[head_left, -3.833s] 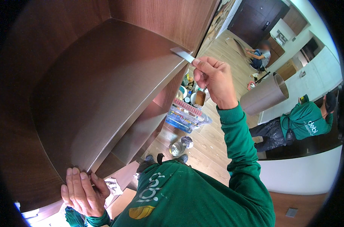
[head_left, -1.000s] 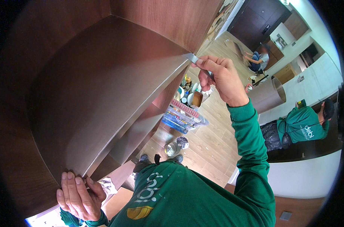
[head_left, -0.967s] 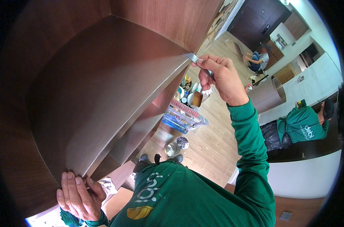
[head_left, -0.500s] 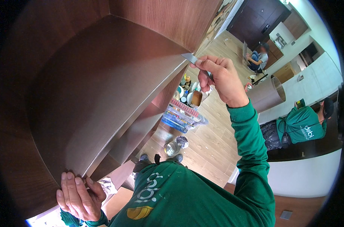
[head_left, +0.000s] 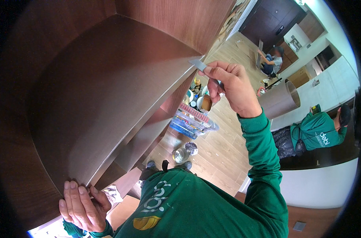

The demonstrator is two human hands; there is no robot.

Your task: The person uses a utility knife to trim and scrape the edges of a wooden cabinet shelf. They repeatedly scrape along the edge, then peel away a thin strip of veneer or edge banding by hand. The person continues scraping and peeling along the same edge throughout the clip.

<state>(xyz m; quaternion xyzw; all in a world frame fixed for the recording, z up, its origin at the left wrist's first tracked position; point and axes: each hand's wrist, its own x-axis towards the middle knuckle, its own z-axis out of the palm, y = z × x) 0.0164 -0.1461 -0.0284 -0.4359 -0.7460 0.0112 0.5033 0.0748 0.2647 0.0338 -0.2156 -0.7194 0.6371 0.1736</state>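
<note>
1. Broad dark brown shelf (head_left: 109,91), filling much of the left side between reddish wood-grain panels (head_left: 172,23), with a pale line along its front edge.
2. At far right, co-worker in green (head_left: 321,129), turned away.
3. Brown curved sheet (head_left: 274,103), rolled like a tube, near that co-worker.
4. On the plank floor (head_left: 220,158), beyond the shelf's front edge, clear plastic basket (head_left: 192,122) with a blue lower part.
5. Left hand (head_left: 83,206), at the shelf's near front corner: fingers together on top, thumb apart by the edge; impossible to tell if pinching anything.
6. Right hand (head_left: 233,85), just outside the far front corner: thumb and fingers closed around a thin blade.
7. Grey metal blade (head_left: 197,63), pointing over the shelf's edge near that far corner; contact unclear.
</note>
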